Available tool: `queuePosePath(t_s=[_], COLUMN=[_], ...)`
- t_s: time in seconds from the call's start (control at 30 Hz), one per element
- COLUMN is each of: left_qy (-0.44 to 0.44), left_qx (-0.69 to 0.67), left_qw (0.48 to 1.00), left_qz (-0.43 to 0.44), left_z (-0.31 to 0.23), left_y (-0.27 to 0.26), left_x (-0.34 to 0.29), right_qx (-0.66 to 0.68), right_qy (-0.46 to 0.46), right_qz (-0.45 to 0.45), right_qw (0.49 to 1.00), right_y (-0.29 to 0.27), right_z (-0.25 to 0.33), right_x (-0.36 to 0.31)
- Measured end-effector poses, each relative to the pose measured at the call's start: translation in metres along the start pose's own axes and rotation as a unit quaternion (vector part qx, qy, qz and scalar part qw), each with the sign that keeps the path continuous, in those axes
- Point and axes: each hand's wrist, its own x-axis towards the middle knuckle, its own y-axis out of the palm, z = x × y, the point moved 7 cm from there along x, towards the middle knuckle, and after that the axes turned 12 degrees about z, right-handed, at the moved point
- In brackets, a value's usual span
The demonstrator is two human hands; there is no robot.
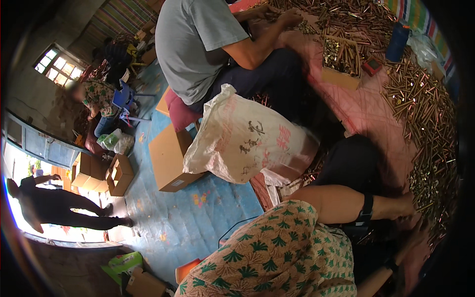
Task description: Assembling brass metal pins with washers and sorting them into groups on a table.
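Observation:
A large heap of long, bolt-like brass-coloured metal pieces [420, 109] runs down the right side over a pink sheet [366, 114]. At its near edge, my left hand [403, 205] reaches in beside small shiny nut-like pieces [428, 183]; a black band circles that wrist. Just below, my right hand [413, 241] lies in shadow close to the same heap, with a dark band on its wrist too. The fingers of both hands are too dim and hidden to show whether anything is held. A patterned sleeve [267, 247] covers my left upper arm.
A white woven sack [252, 133] stands left of my knee. Beyond it a co-worker in a grey shirt [198, 44] handles metal pieces. An open carton [340, 78] holds small parts, near a blue bottle [397, 42]. A cardboard box [168, 158] rests on blue flooring [198, 222].

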Motion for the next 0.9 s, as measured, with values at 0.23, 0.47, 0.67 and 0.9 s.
queuePosePath(t_s=[0.23, 0.47, 0.67, 0.9], left_qy=[-0.007, -0.003, 0.015, 0.009], left_qx=[0.013, 0.032, 0.039, 0.005], left_qw=[1.000, 0.999, 0.999, 1.000], left_qz=[0.007, -0.005, 0.002, 0.009], left_z=[-0.001, 0.002, 0.001, -0.006], left_y=[-0.009, -0.008, -0.008, -0.005], left_x=[-0.005, -0.002, 0.000, -0.009], right_qx=[-0.280, -0.367, -0.278, -0.178], right_qy=[-0.159, -0.121, -0.037, 0.075], right_qz=[-0.083, -0.078, -0.075, -0.065], right_qw=[0.943, 0.919, 0.957, 0.979], right_y=[0.006, 0.011, 0.009, 0.014], right_z=[0.037, -0.002, -0.007, 0.013], right_x=[-0.023, -0.015, -0.013, -0.018])
